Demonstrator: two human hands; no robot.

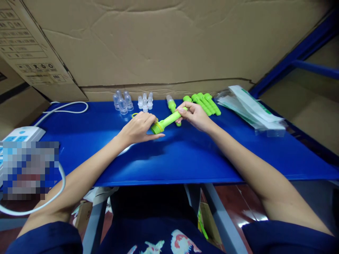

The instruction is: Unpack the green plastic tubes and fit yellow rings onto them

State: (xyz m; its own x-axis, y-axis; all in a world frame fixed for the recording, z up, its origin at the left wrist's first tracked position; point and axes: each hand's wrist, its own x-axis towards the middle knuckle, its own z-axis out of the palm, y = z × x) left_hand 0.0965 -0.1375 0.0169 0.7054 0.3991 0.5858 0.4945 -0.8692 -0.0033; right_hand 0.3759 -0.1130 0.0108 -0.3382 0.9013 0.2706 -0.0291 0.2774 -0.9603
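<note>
My right hand (194,114) pinches the slim end of a lime-green plastic handle (169,121), which is held tilted above the table. At its threaded end, my left hand (140,127) has its fingertips on a yellow ring around the neck, with the thumb stretched out below. Behind the hands lies another green handle with a clear cap (171,102), partly hidden by my right hand. A loose yellow ring (135,115) rests just past my left hand. Farther back stand several clear plastic caps (122,106) and several smaller whitish translucent inserts (144,103).
Several green handles (203,104) lie side by side at the back right of the blue table (169,169). Beside them is a clear plastic bag with printed packaging (251,109). A white power strip (23,135) and its cord occupy the left. Cardboard (159,46) walls the back.
</note>
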